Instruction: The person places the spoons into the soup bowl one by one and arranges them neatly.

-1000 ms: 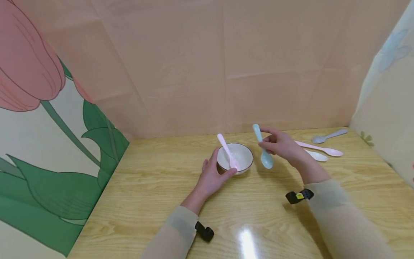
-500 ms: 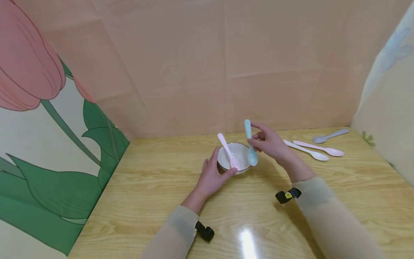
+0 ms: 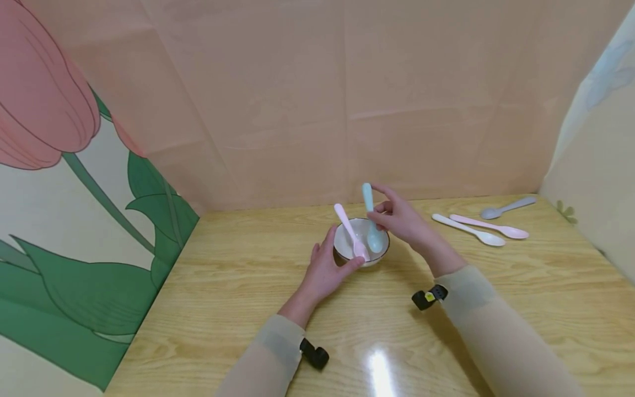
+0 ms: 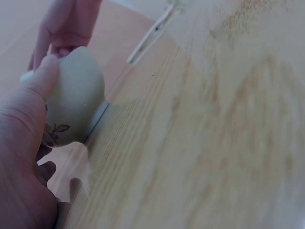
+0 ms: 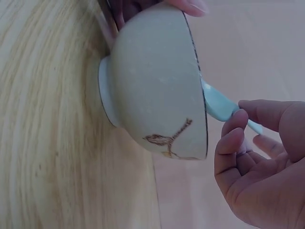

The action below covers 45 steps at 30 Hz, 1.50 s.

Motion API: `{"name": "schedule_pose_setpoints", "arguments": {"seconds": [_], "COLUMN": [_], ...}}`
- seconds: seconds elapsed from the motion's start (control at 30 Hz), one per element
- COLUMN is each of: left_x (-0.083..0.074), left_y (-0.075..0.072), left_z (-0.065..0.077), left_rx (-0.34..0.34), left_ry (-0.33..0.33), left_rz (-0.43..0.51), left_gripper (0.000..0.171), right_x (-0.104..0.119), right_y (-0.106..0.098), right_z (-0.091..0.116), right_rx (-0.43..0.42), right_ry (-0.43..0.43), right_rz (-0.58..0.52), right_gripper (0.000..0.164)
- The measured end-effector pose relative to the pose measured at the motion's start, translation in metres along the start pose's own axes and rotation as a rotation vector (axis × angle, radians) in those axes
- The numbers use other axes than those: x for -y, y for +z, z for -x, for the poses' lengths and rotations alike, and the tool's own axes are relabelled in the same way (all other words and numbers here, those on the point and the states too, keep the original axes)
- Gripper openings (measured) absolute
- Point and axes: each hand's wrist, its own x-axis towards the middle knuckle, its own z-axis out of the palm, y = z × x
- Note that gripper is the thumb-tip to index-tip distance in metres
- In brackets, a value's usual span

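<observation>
A white bowl (image 3: 342, 248) with a dark rim stands on the wooden table. My left hand (image 3: 324, 271) grips its left side, thumb at the near rim and fingers round the far side. Inside the bowl leans a pink spoon (image 3: 345, 220), handle up. My right hand (image 3: 399, 220) pinches a light blue spoon (image 3: 367, 197) by its handle, over the bowl's right part. In the right wrist view the blue spoon (image 5: 218, 102) passes behind the bowl's rim (image 5: 199, 71), so its tip is hidden. A painted twig marks the bowl's outside (image 5: 167, 95).
Right of the bowl lie a white spoon (image 3: 468, 229), a pink spoon (image 3: 488, 226) and a grey spoon (image 3: 508, 208). The white and pink ones are close together. A plain peach backdrop (image 3: 278, 138) rises behind the table (image 3: 238, 264). A tulip-patterned sheet (image 3: 94, 298) stands at left.
My right hand has moved left with the light blue spoon, from beside the bowl to over it, and the spoon's tip has gone below the rim. My left hand and the bowl have stayed put.
</observation>
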Motion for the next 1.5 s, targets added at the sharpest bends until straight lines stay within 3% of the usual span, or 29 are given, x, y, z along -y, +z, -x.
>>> {"name": "schedule_pose_setpoints", "arguments": {"seconds": [0.4, 0.77, 1.2, 1.5], "left_x": [-0.001, -0.001, -0.001, -0.001], "left_y": [0.000, -0.001, -0.001, -0.001], "left_z": [0.001, 0.002, 0.001, 0.002], "left_rx": [0.000, 0.009, 0.008, 0.004], "left_ry": [0.005, -0.010, 0.040, 0.028], "left_rz": [-0.010, 0.006, -0.005, -0.006], "left_gripper": [0.106, 0.103, 0.098, 0.100], "right_x": [-0.001, 0.001, 0.002, 0.004], "right_y": [0.009, 0.019, 0.030, 0.033], "right_z": [-0.002, -0.005, -0.011, -0.011], "right_rx": [0.066, 0.115, 0.113, 0.110], "right_ry": [0.024, -0.040, -0.021, -0.001], "right_rz": [0.017, 0.119, 0.190, 0.223], "right_gripper": [0.082, 0.079, 0.079, 0.080]}}
